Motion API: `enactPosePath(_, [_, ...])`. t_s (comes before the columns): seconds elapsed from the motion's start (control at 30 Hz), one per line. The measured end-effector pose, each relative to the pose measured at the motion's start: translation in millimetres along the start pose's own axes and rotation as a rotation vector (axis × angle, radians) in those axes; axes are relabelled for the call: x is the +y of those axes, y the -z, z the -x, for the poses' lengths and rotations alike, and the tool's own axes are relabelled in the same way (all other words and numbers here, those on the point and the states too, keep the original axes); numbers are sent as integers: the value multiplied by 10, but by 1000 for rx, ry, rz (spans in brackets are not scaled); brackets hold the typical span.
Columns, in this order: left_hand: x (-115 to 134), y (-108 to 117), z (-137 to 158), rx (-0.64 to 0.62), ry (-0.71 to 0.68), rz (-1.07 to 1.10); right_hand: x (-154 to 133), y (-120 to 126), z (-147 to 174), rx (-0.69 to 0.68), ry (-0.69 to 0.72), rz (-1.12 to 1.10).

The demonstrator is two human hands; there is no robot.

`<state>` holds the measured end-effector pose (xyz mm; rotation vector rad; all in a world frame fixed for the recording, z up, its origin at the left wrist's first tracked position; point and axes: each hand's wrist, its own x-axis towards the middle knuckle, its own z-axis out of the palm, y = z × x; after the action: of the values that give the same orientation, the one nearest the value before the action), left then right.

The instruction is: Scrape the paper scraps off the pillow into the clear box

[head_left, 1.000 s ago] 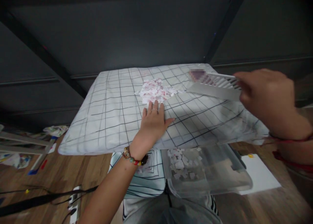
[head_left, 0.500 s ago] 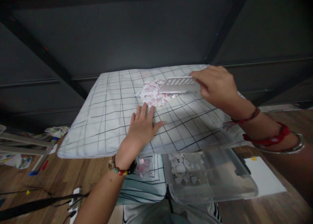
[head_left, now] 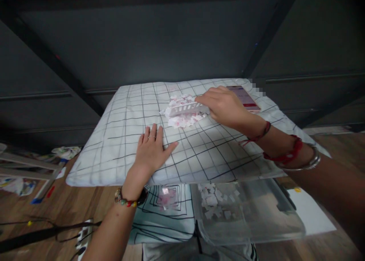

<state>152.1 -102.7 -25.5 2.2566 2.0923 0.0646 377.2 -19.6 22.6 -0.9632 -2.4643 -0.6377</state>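
My right hand [head_left: 225, 107] grips the end of a white slotted plastic piece [head_left: 186, 109], whose exact kind I cannot make out. Its flat part stands tilted on a heap of small white and pink paper scraps [head_left: 184, 121]. The heap rests on a low surface covered by a white cloth with a black grid [head_left: 122, 116]. Left of and nearer than the heap, my left hand [head_left: 151, 151] lies flat on the cloth, fingers spread, holding nothing.
A phone [head_left: 245, 98] lies on the cloth behind my right hand. Below the front edge are a clear plastic bin [head_left: 270, 219] with paper scraps in it and a patterned cushion [head_left: 165, 230] bearing a pink clear packet. A power strip [head_left: 84, 236] lies on the floor at left.
My right hand has moved left with the slotted piece, onto the middle of the heap, uncovering the phone. My left hand has slid left and slightly nearer, away from the scraps.
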Motion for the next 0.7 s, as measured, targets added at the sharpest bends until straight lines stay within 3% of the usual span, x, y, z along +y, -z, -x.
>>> enactPosePath(0.23, [-35, -52, -5, 71, -26, 36, -5, 324, 257, -43, -50, -11])
enactPosePath(0.33, [-26, -42, 4, 62, -21, 43, -15, 482, 370, 21, -96, 47])
enactPosePath(0.43, [-16, -33, 18, 59, -15, 47, -28, 582, 495, 78, -66, 80])
enactPosePath(0.57, [-23, -38, 32, 107, -41, 54, -73, 660, 636, 49, -6, 38])
enactPosePath(0.7, [-51, -29, 69, 89, -87, 53, -117, 746, 711, 137, 37, 34])
